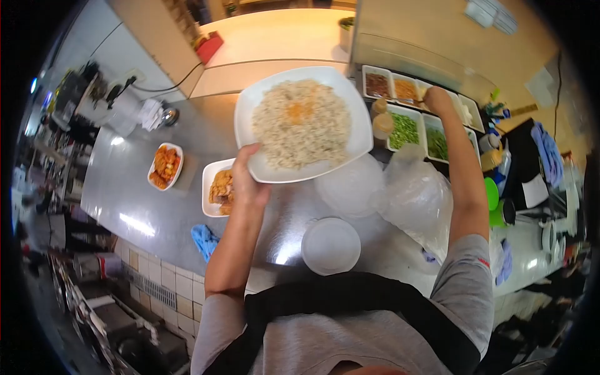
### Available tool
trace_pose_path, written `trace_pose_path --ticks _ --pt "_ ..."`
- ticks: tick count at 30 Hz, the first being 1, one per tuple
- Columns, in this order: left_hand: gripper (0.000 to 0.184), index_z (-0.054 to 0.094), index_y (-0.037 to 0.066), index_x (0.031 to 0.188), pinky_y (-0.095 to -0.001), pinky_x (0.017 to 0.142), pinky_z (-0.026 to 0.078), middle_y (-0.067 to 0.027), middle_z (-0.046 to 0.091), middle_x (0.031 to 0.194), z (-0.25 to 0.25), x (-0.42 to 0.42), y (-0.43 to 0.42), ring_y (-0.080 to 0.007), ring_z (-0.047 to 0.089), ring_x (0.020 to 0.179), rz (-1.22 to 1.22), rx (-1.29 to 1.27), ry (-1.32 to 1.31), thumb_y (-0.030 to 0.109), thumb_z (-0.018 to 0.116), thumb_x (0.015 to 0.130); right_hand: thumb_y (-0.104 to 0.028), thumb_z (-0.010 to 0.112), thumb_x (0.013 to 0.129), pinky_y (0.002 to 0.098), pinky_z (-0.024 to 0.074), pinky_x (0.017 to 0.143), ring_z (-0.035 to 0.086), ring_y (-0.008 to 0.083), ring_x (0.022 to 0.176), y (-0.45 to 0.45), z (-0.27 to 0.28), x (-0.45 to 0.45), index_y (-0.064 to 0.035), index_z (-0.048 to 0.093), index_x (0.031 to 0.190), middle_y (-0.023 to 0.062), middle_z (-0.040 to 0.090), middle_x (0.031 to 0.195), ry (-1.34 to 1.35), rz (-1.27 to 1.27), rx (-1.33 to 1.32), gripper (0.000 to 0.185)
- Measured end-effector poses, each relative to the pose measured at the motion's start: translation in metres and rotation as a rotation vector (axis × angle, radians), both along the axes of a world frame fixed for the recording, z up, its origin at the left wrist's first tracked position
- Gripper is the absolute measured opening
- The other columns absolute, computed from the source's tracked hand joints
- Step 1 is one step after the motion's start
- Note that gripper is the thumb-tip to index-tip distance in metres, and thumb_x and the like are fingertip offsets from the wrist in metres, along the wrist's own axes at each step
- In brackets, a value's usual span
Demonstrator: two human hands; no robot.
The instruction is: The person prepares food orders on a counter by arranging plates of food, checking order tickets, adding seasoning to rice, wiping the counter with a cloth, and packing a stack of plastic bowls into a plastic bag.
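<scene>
My left hand [252, 182] grips the near left edge of a large white square plate [365, 134], held above the steel counter. Rice or a similar grain dish [303, 128] covers its middle, with an orange sprinkle on top. At the right, my right hand [439, 101] reaches over the row of topping trays [470, 111], its fingers closed; whatever they hold is too small to make out. Trays of dark red bits [377, 85] and orange bits [405, 89] lie left of it. Chopped green onion [404, 130] and leafy greens [437, 144] fill trays nearer me.
Two white bowls hold orange-brown food [165, 166] and fried pieces [221, 187]. Plastic bags [417, 197], a round translucent container [331, 245] and a blue cloth [204, 241] lie on the steel counter [131, 203]. Squeeze bottles [382, 125] stand beside the trays.
</scene>
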State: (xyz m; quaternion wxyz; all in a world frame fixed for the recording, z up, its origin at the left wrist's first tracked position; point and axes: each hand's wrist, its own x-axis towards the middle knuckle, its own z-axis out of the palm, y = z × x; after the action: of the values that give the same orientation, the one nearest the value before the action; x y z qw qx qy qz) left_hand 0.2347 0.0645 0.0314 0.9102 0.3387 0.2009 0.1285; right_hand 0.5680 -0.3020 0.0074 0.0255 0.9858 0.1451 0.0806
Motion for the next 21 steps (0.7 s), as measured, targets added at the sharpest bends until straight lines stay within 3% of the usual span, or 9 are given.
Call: trace_pose_path --ticks 3,5,7,10,13,15,21 --pt "0.053 0.044 -0.001 0.122 -0.0383 0.095 0.042 -0.0145 0.055 0.116 0.001 -0.002 -0.002 -0.0287 0.053 0.106 0.03 0.025 0.037 0.02 0.056 0.075 -0.011 0.057 0.074 0.0365 0.0461 0.059 0.057 0.0263 0.06 -0.007 -0.022 0.012 -0.0054 0.071 0.078 0.015 0.062 0.066 0.177 0.141 0.194 0.016" --pt "0.053 0.044 0.0 0.122 -0.0384 0.095 0.042 -0.0143 0.054 0.117 0.001 0.0 -0.006 -0.0286 0.053 0.107 0.034 0.024 0.043 0.02 0.056 0.075 -0.01 0.053 0.077 0.0331 0.0406 0.049 0.05 0.0194 0.051 -0.011 -0.023 0.012 -0.006 0.071 0.08 0.0091 0.057 0.058 0.338 0.038 0.435 0.019" --pt "0.053 0.044 0.0 0.123 -0.0383 0.095 0.042 -0.0141 0.054 0.117 0.001 0.001 -0.009 -0.0283 0.053 0.107 0.013 0.014 0.051 0.02 0.056 0.075 -0.009 0.05 0.079 0.029 0.0323 0.041 0.04 0.012 0.046 0.004 0.003 -0.014 -0.0074 0.071 0.081 0.0021 0.049 0.052 0.537 -0.267 0.748 0.022" --pt "0.053 0.043 -0.001 0.123 -0.038 0.095 0.042 -0.0142 0.054 0.117 -0.004 0.003 -0.011 -0.0282 0.053 0.107 -0.019 -0.002 0.064 0.02 0.056 0.075 -0.009 0.048 0.082 0.0258 0.0232 0.038 0.034 0.0084 0.044 -0.011 -0.01 -0.007 -0.0108 0.07 0.087 -0.0023 0.042 0.053 0.611 -0.367 0.997 0.022" --pt "0.053 0.044 -0.001 0.122 -0.0384 0.094 0.042 -0.014 0.054 0.117 -0.008 0.005 -0.016 -0.0281 0.053 0.106 -0.041 0.014 0.078 0.021 0.056 0.075 -0.01 0.049 0.083 0.0253 0.0276 0.04 0.037 0.0088 0.043 -0.026 -0.014 -0.002 -0.0038 0.067 0.09 -0.0014 0.044 0.052 0.628 -0.434 1.161 0.02" --pt "0.054 0.045 0.0 0.122 -0.0396 0.093 0.043 -0.0131 0.056 0.116 -0.013 0.008 -0.017 -0.0282 0.055 0.105 -0.057 0.036 0.08 0.023 0.057 0.074 -0.012 0.051 0.083 0.0232 0.0296 0.041 0.038 0.0074 0.047 -0.038 -0.01 -0.005 -0.0054 0.066 0.094 -0.0025 0.046 0.058 0.648 -0.387 1.299 0.019" --pt "0.051 0.046 -0.001 0.12 -0.0375 0.092 0.045 -0.015 0.056 0.114 -0.005 0.007 -0.024 -0.0273 0.056 0.103 -0.101 0.019 0.082 0.023 0.056 0.076 -0.012 0.051 0.085 0.0193 0.0351 0.049 0.043 0.0058 0.055 -0.009 0.055 -0.031 -0.0021 0.058 0.109 -0.0027 0.051 0.067 0.664 -0.07 1.456 0.027"
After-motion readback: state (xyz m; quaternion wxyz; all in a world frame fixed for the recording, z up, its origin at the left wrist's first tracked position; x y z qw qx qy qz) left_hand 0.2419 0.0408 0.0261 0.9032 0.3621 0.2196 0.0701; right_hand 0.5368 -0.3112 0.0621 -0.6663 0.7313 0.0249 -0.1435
